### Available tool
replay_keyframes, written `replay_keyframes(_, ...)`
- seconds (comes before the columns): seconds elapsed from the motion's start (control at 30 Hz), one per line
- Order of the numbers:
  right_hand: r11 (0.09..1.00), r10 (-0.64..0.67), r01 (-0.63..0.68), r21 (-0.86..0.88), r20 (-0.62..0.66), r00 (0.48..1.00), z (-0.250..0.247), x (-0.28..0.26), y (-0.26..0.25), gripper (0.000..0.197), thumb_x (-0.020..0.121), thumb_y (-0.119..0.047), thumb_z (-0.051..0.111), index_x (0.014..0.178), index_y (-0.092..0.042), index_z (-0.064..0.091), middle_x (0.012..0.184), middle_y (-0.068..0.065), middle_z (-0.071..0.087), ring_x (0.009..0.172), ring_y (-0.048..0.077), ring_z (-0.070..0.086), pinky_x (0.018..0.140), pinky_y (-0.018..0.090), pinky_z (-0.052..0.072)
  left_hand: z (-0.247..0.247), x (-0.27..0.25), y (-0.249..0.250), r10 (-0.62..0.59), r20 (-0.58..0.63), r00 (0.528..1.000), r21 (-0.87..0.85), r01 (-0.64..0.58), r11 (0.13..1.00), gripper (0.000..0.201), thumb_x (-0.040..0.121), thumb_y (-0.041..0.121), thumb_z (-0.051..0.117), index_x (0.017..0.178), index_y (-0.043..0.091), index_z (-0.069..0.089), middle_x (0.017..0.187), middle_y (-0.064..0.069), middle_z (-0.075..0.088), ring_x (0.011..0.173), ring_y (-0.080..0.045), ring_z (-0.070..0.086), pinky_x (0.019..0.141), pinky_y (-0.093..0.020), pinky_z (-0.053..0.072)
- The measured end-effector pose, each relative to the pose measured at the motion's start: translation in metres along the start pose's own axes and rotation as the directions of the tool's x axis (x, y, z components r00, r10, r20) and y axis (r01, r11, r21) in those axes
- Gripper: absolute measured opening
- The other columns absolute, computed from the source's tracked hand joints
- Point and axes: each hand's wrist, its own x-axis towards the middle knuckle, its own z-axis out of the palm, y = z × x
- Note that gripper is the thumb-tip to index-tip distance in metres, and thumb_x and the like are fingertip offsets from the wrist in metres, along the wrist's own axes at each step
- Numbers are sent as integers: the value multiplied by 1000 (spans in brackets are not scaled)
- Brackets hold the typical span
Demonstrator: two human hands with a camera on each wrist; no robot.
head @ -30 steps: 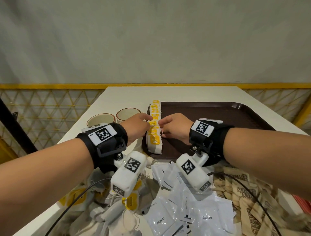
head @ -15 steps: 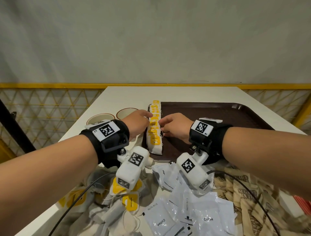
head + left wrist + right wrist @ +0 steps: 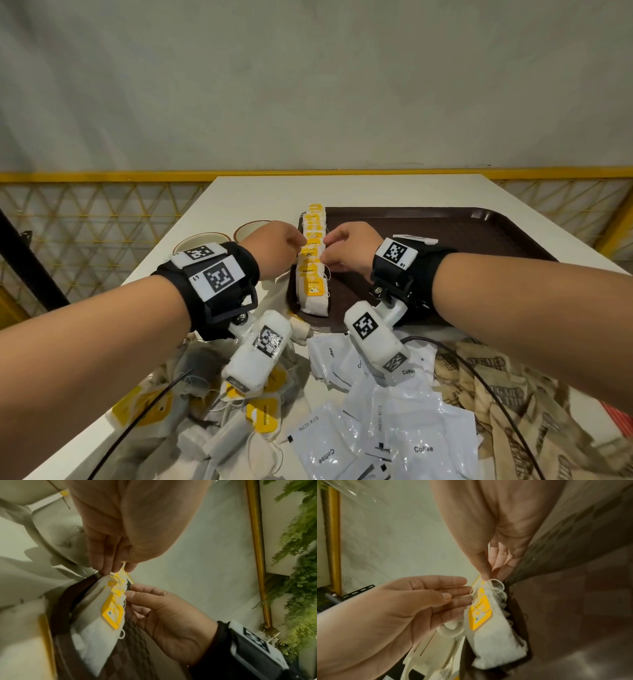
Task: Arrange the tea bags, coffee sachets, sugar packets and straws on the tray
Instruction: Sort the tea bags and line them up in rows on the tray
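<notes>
Brown and textured, the tray sits on the white worktop, and along its left edge runs a row of tea bags with yellow tags, overlapping one another from the near rim toward the far one. The left hand is at the row's left side, about midway along. In the right wrist view its fingers lie nearly straight and relaxed, tips touching the loose strings at the tags, not curled round anything. The right hand meets the row from the other side; in its own wrist view the thumb and fingertips come together over a string loop at the top of the row, but whether they actually nip it I cannot tell for certain.

Loose tea bags lie heaped on the near left of the worktop, off the tray. White coffee sachets are piled in the near middle, and brown printed sugar packets spread to the near right, also off the tray. Two cups stand just left of the tray, beyond the left wrist. Each wrist carries a black strap with a white camera unit and square markers. A yellow mesh railing runs behind the worktop, with a grey wall above it.
</notes>
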Motion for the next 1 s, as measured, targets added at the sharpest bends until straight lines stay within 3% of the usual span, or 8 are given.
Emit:
replay_keyframes(0.17, 996, -47, 46, -72, -16, 999, 4, 1, -3, 33, 73, 13, 67, 79, -19, 60, 100, 22, 68, 90, 36, 69, 84, 47, 57, -7, -1, 10, 43, 4, 999, 154, -43, 987, 37, 92, -1, 52, 124, 14, 61, 125, -4, 61, 111, -21, 58, 92, -28, 45)
replay_keyframes(0.3, 996, -76, 77, -48, 35, 997, 3, -1, -2, 29, 79, 14, 59, 95, -10, 60, 91, 17, 65, 80, 26, 62, 76, 34, 56, -8, 6, 10, 46, 38, 998, 194, -53, 980, 32, 93, -2, 48, 112, 15, 68, 86, -2, 68, 68, -12, 61, 70, -24, 50)
replay_keyframes(0.37, 997, -70, 72, -24, 61, 996, 1, -2, -2, 31, 80, 16, 58, 101, -7, 59, 90, 15, 64, 81, 23, 60, 70, 29, 53, -8, 10, 10, 25, 82, 996, 214, -42, 976, 28, 92, 0, 51, 109, 15, 68, 68, 0, 64, 57, -10, 59, 71, -27, 54)
replay_keyframes(0.47, 997, -66, 69, -38, 81, 995, -1, -4, -3, 35, 78, 16, 62, 107, -4, 60, 85, 9, 65, 83, 22, 63, 76, 33, 55, -10, 15, 12, 14, 115, 993, 244, -42, 969, 25, 92, 1, 51, 103, 15, 69, 58, 0, 63, 46, -9, 57, 57, -21, 54)
replay_keyframes(0.6, 998, -68, 69, -9, 70, 995, -3, -5, -1, 34, 80, 17, 58, 109, 0, 61, 85, 12, 63, 81, 22, 60, 70, 27, 55, -11, 18, 15, 0, 172, 985, 321, -56, 946, 21, 90, 4, 55, 99, 12, 73, 48, 3, 56, 28, -3, 43, 37, -11, 39)
replay_keyframes(0.73, 998, -67, 67, -5, 38, 997, -4, -4, 3, 22, 80, 12, 62, 91, -8, 63, 90, 16, 64, 82, 28, 64, 81, 40, 58, -12, 21, 21, -22, 146, 989, 305, -24, 952, 18, 92, 3, 53, 99, 10, 68, 54, -2, 57, 30, -8, 46, 36, -16, 42)
replay_keyframes(0.8, 999, -47, 46, 26, 34, 998, -3, -4, 6, 19, 81, 10, 62, 85, -9, 61, 87, 17, 64, 80, 29, 64, 82, 43, 58, -13, 25, 24, 21, 108, 994, 348, -58, 936, 19, 90, 1, 57, 98, 12, 70, 55, 0, 59, 40, -9, 51, 47, -21, 48)
replay_keyframes(1.0, 999, -39, 38, 20, 49, 998, -4, -5, 10, 20, 84, 10, 61, 78, -10, 59, 86, 17, 62, 76, 25, 63, 74, 35, 59, -8, 31, 31, 72, 128, 989, 471, -125, 873, 19, 84, 1, 65, 100, 9, 72, 84, -3, 68, 61, -12, 58, 64, -23, 52)
